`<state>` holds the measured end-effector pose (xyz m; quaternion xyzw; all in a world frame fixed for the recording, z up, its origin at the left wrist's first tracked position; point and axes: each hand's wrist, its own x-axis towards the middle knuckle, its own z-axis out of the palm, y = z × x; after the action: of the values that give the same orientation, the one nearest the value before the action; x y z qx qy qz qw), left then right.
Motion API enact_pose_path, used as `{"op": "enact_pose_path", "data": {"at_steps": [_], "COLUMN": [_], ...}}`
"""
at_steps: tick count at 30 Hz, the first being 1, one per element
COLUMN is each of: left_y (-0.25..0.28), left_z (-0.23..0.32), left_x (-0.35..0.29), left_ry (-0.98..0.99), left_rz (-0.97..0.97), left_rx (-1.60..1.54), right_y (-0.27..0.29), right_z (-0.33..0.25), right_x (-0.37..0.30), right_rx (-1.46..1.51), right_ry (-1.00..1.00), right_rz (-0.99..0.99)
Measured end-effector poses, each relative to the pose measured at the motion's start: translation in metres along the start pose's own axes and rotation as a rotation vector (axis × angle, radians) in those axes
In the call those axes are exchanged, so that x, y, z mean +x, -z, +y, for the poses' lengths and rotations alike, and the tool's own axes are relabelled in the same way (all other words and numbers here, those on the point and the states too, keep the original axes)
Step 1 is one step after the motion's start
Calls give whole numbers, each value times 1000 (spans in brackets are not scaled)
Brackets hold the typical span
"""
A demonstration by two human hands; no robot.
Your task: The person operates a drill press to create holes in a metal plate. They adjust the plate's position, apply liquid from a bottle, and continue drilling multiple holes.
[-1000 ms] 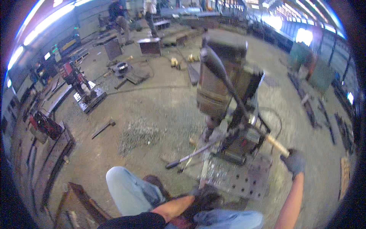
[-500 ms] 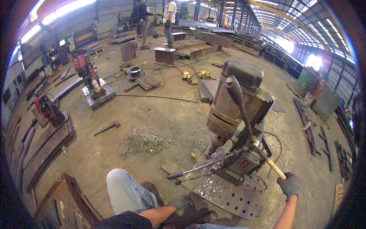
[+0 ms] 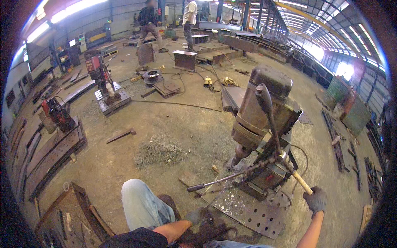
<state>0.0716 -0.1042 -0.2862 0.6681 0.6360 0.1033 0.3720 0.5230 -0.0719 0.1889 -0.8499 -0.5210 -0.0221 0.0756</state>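
My right hand (image 3: 316, 200), in a dark grey glove, is wrapped round the end of a pale feed handle (image 3: 303, 183) on a magnetic drill press (image 3: 262, 107). The drill's other two spokes have dark grips, one pointing up and one lying out to the left. Its bit (image 3: 236, 160) comes down at the far edge of a steel plate (image 3: 264, 217) with rows of holes. Pale shavings are scattered over that plate. My left hand (image 3: 196, 215), also gloved, is low by my bent knee; its fingers are lost against the dark shoes.
A heap of metal shavings (image 3: 160, 151) and a hammer (image 3: 121, 136) lie on the floor ahead. Two more drilling machines, one of them red (image 3: 94, 68), stand on plates at the left. A cable (image 3: 307, 159) loops right of the drill. Two people stand far off among steel beams.
The view has shifted slightly, so the scene sits a little further right. In the distance, the person in dark clothes has changed stance, legs now apart. My right hand still grips the handle.
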Motion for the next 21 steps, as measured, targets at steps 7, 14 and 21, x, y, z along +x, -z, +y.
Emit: {"op": "enact_pose_path", "data": {"at_steps": [7,14,21], "left_y": [47,37,12], "left_z": [29,-3,23], "left_x": [-16,-20,-39], "left_ry": [42,-62,-99], "left_rz": [-63,-39,-12], "left_rx": [13,-63,-33], "right_y": [25,16,15], "right_z": [-23,-31,3], "right_x": [-14,-4,-14], "right_rx": [-72,-11,-48], "right_ry": [-65,-3,-30], "right_rz": [-75,-37,6]}}
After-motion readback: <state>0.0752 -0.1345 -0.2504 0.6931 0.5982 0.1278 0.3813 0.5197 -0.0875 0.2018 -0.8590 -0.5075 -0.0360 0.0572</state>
